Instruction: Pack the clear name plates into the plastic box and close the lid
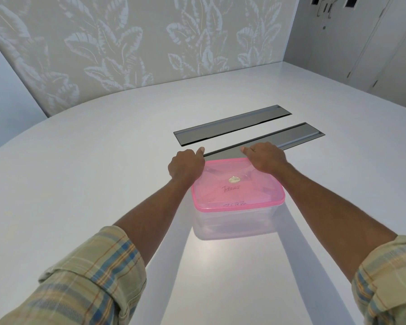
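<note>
Now both hands press on the pink lid [237, 184] of the clear plastic box [234, 224] standing on the white counter [103, 160]. Left hand [185, 166] grips the far left corner, right hand [265, 158] the far right corner, fingers curled over the rim.

Both arms stretch straight out, checked sleeves rolled to the elbow. Left hand [186, 165] curls knuckles-up over the far left corner of the lid [237, 186], thumb pointing forward. Right hand [266, 159] is curled the same way on the far right corner, thumb pointing inward.
</note>
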The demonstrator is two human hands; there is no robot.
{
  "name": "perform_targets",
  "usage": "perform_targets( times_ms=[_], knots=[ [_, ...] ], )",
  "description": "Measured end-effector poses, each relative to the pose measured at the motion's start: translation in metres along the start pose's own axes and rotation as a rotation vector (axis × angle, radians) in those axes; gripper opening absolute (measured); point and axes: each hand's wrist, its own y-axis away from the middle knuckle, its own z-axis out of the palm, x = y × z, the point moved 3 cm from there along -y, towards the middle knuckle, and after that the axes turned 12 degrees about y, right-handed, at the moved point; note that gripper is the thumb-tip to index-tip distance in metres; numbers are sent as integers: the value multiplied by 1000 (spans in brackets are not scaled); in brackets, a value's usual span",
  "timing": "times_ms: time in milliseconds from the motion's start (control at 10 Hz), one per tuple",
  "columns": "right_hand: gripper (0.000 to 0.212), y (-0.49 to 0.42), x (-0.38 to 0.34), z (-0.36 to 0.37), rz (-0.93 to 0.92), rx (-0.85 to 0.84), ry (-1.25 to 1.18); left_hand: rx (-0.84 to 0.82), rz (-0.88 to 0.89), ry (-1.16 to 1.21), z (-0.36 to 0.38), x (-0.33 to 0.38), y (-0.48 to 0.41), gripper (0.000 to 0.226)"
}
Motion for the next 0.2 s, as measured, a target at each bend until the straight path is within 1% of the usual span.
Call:
perform_targets(
  times_ms=[100, 200],
  knots=[
    [63, 11, -10, -18, 22, 193, 49, 140, 105, 44, -26, 2, 16, 71],
    [63, 14, -19, -26, -2, 219, 63, 195, 210, -4, -47, -3, 23, 73]
  ],
)
